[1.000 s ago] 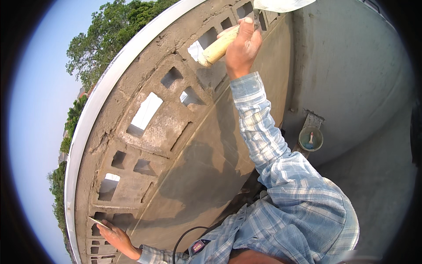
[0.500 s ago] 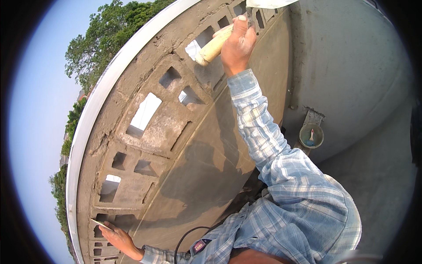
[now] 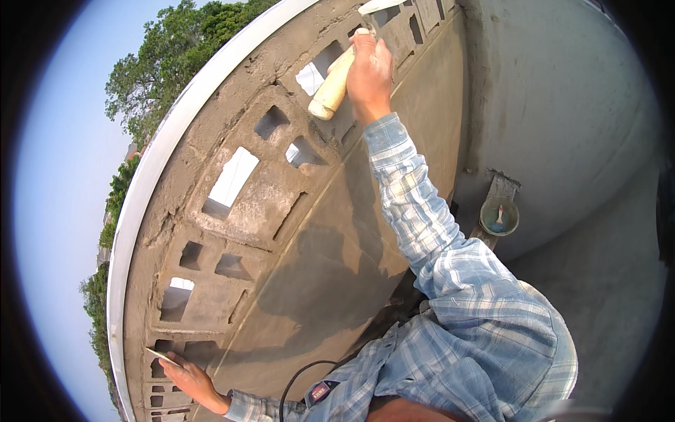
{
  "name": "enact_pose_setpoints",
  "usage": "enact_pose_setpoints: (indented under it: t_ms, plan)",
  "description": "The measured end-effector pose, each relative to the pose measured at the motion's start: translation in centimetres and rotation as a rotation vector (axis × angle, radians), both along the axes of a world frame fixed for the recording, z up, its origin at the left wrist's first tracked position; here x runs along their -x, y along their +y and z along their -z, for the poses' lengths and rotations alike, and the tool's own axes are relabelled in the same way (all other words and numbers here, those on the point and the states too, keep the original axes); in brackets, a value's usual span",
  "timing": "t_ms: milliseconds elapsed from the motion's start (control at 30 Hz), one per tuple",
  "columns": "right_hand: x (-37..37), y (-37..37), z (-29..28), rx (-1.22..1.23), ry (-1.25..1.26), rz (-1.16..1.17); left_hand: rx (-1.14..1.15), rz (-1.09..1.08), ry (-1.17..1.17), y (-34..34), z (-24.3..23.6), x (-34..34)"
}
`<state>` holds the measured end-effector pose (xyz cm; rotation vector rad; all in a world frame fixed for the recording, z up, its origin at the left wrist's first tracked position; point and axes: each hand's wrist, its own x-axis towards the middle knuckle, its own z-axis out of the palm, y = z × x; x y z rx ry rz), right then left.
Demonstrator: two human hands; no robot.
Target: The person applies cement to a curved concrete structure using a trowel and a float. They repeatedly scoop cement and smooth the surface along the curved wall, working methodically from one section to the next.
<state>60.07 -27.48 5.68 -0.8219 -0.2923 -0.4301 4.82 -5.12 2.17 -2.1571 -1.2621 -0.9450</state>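
High in the head view, my right hand [image 3: 371, 76] is wrapped round the pale yellow handle of a trowel [image 3: 333, 91]. The trowel's light metal blade [image 3: 383, 5] reaches the upper edge of the view, lying over the far part of the pierced block wall [image 3: 246, 204], and its far end is cut off. At the lower left, my left hand [image 3: 188, 382] is beside the wall's openings. A thin pale flat piece [image 3: 166, 357] sticks out at its fingers; most of it is hidden, so its kind does not show.
A white edging strip [image 3: 140, 204] runs along the wall's outer side, with trees [image 3: 165, 60] beyond. Smooth grey plaster [image 3: 309, 281] lies below the blocks. To the right, a bucket [image 3: 499, 216] with a brush in it stands on a board beside a large grey curved surface [image 3: 562, 126].
My right hand and the trowel have moved left and slightly down, and more of the blocks behind the blade shows. My left hand has hardly moved.
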Motion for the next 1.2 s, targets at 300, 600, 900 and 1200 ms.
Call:
enact_pose_setpoints:
  t_ms: [300, 600, 900, 1200]
  plan:
    - [-0.3, 0.7, 0.6, 0.08, -0.051, 0.035, -0.019, -0.003, -0.042, -0.5, -0.1, -1.4]
    - [1.3, -1.1, -0.6, -0.212, -0.005, -0.125, 0.028, -0.011, -0.055, -0.3, -0.3, -0.2]
    - [0.5, -1.1, -0.7, -0.279, -0.027, 0.07, 0.063, -0.057, -0.06, -0.2, -0.3, -0.6]
    - [0.3, -0.1, 0.3, -0.117, -0.021, 0.003, -0.043, 0.02, 0.039, 1.0, 0.6, 0.7]
